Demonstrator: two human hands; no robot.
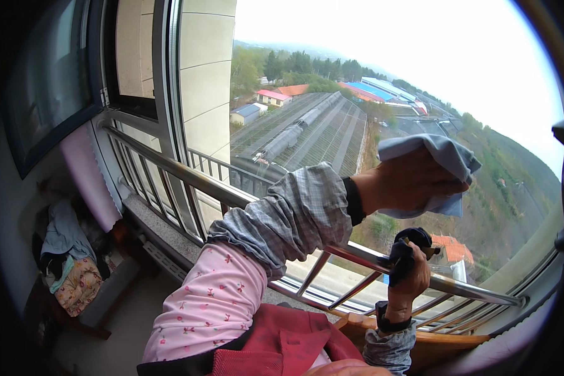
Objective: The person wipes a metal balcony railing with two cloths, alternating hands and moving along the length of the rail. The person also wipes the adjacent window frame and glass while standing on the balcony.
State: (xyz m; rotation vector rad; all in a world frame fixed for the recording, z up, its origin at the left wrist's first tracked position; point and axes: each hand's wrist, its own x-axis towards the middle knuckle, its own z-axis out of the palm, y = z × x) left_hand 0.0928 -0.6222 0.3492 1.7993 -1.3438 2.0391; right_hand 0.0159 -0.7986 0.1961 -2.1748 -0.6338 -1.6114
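Observation:
My left hand [410, 182] is stretched up and across to the right, its fingers laid over a folded light blue-grey cloth [457, 153]. The cloth is against the view of the window; whether it touches glass I cannot tell. Lower down, my right hand [413, 276] is closed around a dark, bunched, cloth-like thing [402, 250] at the metal rail [445, 283]. A small tan bit shows at that bundle's right side; its exact kind is unclear. Grey checked sleeve covers and black wrist bands are on both arms.
Railing bars run below the rail in front of the window. At left an open window sash [50, 88] juts inward above a pink curtain [91, 169]. A chair [106, 294] heaped with clothes stands below it. A wooden edge [438, 344] lies under my right arm. Rooftops show outside far below.

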